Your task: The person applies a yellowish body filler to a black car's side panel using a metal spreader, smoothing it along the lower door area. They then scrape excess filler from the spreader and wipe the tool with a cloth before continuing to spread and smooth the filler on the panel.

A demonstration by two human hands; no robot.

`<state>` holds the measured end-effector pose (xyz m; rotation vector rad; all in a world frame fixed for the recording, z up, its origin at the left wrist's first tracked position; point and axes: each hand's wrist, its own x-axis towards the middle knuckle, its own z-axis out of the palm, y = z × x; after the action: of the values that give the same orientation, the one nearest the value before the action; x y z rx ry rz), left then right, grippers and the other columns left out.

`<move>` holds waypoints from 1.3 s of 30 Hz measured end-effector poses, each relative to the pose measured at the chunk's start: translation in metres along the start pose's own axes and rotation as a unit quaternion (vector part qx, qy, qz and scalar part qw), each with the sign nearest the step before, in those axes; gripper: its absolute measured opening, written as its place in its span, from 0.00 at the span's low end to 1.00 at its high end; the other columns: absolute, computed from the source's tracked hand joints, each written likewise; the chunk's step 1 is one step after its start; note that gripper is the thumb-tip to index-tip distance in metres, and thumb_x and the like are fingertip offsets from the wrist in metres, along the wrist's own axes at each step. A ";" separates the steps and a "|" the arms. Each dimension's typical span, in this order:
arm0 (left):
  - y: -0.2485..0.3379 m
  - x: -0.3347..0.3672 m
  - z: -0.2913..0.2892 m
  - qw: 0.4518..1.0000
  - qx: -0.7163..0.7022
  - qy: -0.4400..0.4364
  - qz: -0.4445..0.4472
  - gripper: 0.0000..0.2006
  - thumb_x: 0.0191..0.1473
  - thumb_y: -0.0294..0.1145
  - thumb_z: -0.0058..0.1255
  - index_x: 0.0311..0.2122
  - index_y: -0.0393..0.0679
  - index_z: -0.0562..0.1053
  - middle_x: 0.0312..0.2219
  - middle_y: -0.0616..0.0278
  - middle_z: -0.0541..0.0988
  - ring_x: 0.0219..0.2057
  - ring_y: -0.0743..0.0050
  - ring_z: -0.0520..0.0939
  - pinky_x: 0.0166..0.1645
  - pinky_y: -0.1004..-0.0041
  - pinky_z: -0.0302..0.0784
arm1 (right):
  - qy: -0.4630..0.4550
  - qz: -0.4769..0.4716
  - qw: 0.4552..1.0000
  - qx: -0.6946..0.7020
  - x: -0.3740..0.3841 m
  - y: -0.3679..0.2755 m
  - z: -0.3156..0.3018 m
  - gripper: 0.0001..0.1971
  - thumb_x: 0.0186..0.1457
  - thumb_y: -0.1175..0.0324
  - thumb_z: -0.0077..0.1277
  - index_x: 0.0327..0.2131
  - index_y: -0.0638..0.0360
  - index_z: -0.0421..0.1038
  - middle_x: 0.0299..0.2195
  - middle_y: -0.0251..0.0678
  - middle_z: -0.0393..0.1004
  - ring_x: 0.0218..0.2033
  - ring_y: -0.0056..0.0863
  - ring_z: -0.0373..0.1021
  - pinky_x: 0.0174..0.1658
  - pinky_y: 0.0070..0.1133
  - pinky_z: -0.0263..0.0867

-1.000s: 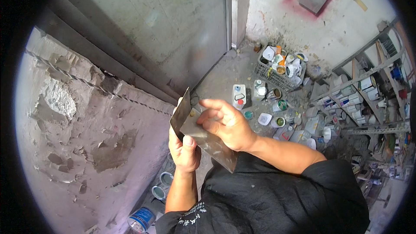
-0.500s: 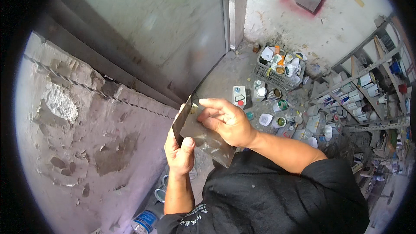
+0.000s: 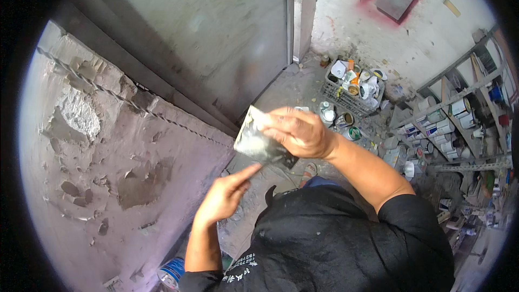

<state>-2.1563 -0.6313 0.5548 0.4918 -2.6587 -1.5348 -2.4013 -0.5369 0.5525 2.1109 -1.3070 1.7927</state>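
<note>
My right hand (image 3: 303, 132) grips a thin, dark grey sheet (image 3: 258, 145) by its upper right part, fingers bent over it. The sheet is smeared by motion. Its face shows a pale, shiny patch, and a lighter strip runs along the upper left edge. I cannot tell what it is made of. Just below it is my left hand (image 3: 224, 197), its index finger stretched toward the sheet's lower edge and the other fingers curled. Nothing shows in that hand. The fingertip is at or close to the edge; I cannot tell whether it touches.
A rough, peeling ledge with a twisted rod (image 3: 108, 94) lies left, beside a large grey panel (image 3: 216, 38). Ahead on the floor stand a grey crate (image 3: 351, 100) of used containers and several open cans. Shelves (image 3: 448, 124) with tins line the right; a blue-labelled can (image 3: 172, 271) stands lower left.
My left hand has let go of the dark sheet and dropped down and left, index finger extended. My right hand has shifted slightly right and up, now holding a sheet alone.
</note>
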 end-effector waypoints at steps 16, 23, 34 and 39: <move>-0.026 0.030 0.062 0.709 -0.620 0.329 -0.066 0.18 0.55 0.24 0.54 0.51 0.41 0.67 0.45 0.60 0.76 0.47 0.67 0.76 0.55 0.65 0.70 | -0.068 0.140 0.978 -0.138 -0.024 -0.018 -0.006 0.36 0.45 0.87 0.56 0.60 0.65 0.56 0.52 0.49 0.65 0.42 0.36 0.72 0.41 0.25 0.71; -0.017 0.047 0.081 0.696 -0.610 0.375 -0.055 0.21 0.55 0.24 0.52 0.53 0.40 0.63 0.46 0.59 0.74 0.48 0.67 0.75 0.56 0.65 0.68 | -0.061 0.171 0.983 -0.005 -0.048 -0.038 0.009 0.33 0.48 0.86 0.54 0.59 0.65 0.56 0.45 0.45 0.77 0.42 0.34 0.75 0.47 0.24 0.69; -0.032 0.046 0.086 0.733 -0.504 0.457 0.013 0.20 0.56 0.22 0.50 0.54 0.39 0.62 0.45 0.61 0.73 0.46 0.72 0.74 0.55 0.70 0.67 | -0.122 0.188 0.974 0.028 -0.086 -0.037 0.017 0.28 0.44 0.84 0.54 0.52 0.68 0.65 0.42 0.40 0.80 0.41 0.35 0.73 0.47 0.27 0.69; -0.038 0.040 0.070 0.757 -0.494 0.427 0.019 0.24 0.54 0.27 0.54 0.56 0.38 0.62 0.48 0.59 0.72 0.50 0.68 0.72 0.57 0.67 0.64 | -0.191 0.174 0.965 -0.040 -0.117 -0.015 0.009 0.28 0.48 0.84 0.50 0.56 0.67 0.62 0.45 0.42 0.77 0.43 0.33 0.73 0.47 0.27 0.69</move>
<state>-2.1973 -0.6011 0.4817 0.7530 -0.9810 -1.7891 -2.3789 -0.4692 0.4576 2.3827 -1.9116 1.4400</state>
